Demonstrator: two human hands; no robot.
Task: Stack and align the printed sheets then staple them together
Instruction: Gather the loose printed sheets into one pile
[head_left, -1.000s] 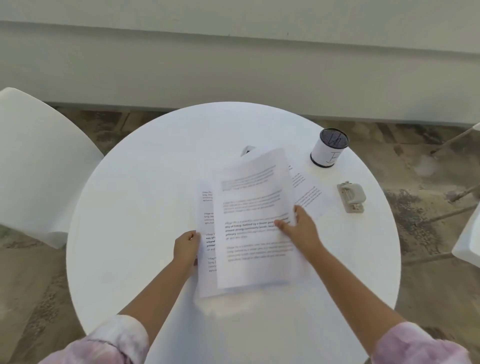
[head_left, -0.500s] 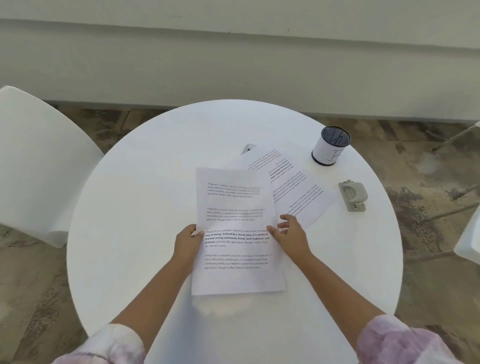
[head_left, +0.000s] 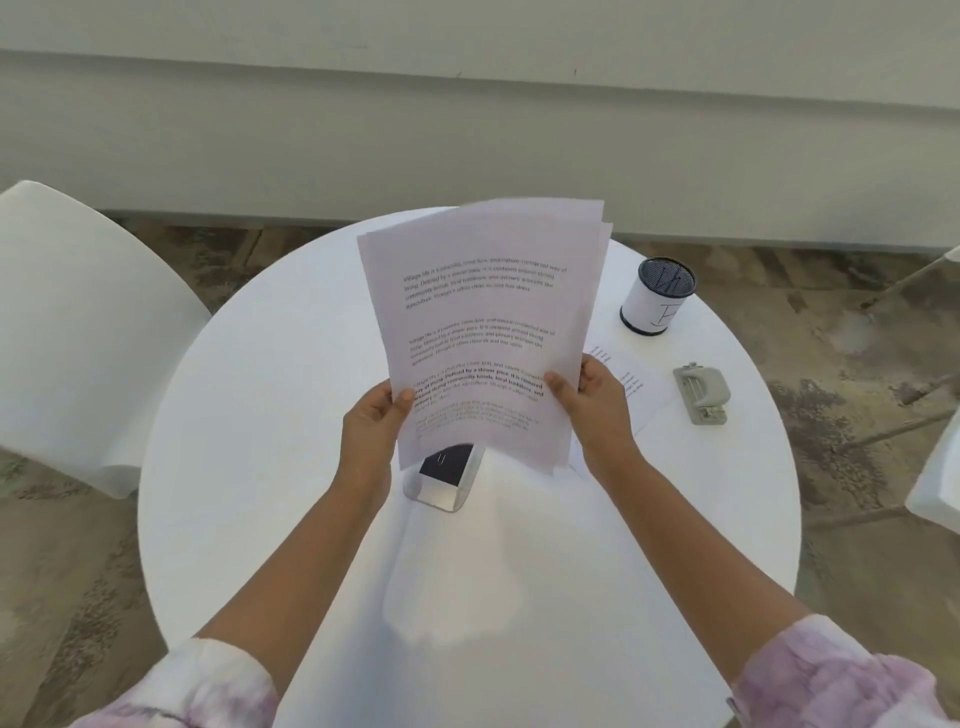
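We see the printed sheets (head_left: 483, 322) held up off the table (head_left: 249, 467), long axis running up and away from us, tilted a bit to the right, top edges fanned and not flush yet. Left hand (head_left: 371, 421) pinches the lower left edge, thumb on the printed face, fingers behind; right hand (head_left: 592, 402) does the same on the lower right edge, so each grip is closed on the stack, nothing else in either. One more printed sheet (head_left: 631, 384) lies flat on the table just right of the right hand, partly hidden by the stack, so that hand is the nearer one to collect it. We judge the step in hand as squaring up: the bottom edge hangs just above the table, so a tap straight down would align it. A small dark-and-silver device (head_left: 447, 475) sits directly under that bottom edge and could get in the way; we can't tell what it is. The grey tool (head_left: 701, 392) that looks like the stapler, possibly a punch, lies further right, near the table's rim, right hand nearer. Behind it a mesh cup (head_left: 658, 296) stands upright; contents cannot be made out. A white chair (head_left: 78, 332) stands left.
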